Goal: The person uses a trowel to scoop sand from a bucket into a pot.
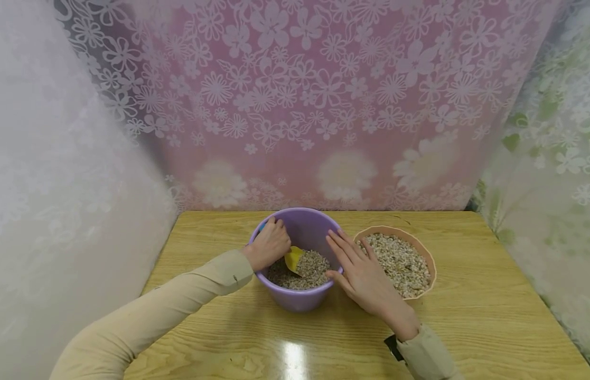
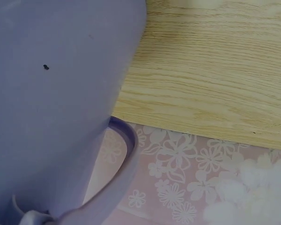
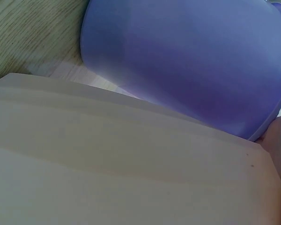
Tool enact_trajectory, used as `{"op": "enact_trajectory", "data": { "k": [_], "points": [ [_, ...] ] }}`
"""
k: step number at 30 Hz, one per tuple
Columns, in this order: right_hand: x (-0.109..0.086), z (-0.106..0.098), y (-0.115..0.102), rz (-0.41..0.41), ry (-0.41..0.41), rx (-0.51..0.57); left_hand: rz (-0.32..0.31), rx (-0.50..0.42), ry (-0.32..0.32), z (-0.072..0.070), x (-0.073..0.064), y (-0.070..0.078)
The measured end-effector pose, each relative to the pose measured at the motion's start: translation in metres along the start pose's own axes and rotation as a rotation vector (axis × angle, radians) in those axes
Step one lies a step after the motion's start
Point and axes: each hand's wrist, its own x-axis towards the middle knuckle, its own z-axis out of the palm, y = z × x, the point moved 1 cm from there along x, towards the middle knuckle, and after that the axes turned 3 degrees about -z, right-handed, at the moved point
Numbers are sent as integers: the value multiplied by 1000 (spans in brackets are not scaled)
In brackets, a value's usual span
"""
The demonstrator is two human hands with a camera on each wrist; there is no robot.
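Note:
A purple bucket (image 1: 299, 303) stands on the table with a layer of small pale pebbles (image 1: 316, 266) inside. My left hand (image 1: 270, 245) reaches over its left rim and grips a yellow scoop (image 1: 292, 258), whose blade dips into the pebbles. A bit of blue shows behind that hand. My right hand (image 1: 367, 278) rests at the bucket's right rim with straight, spread fingers. Its wrist lies over the edge of an orange bowl (image 1: 433, 266), filled with similar pebbles. In the left wrist view are the bucket wall (image 2: 61, 108) and its handle (image 2: 124, 171); the hand is hidden there.
The wood-grain table (image 1: 204, 332) meets a pink flowered curtain (image 1: 295, 132) at the back. Pale patterned sheets hang at the left (image 1: 76, 174) and right (image 1: 556, 211). The bowl's outer wall (image 3: 117, 154) stands close beside the bucket.

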Motion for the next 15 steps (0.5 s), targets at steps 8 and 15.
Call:
{"op": "enact_trajectory", "data": {
  "k": [8,15],
  "points": [
    [-1,-1,0,-4,20,-3,-20,-165,106,-3,1,2],
    [1,-1,-1,-28,47,-29,-48,-265,112,-4,0,2]
  ]
}}
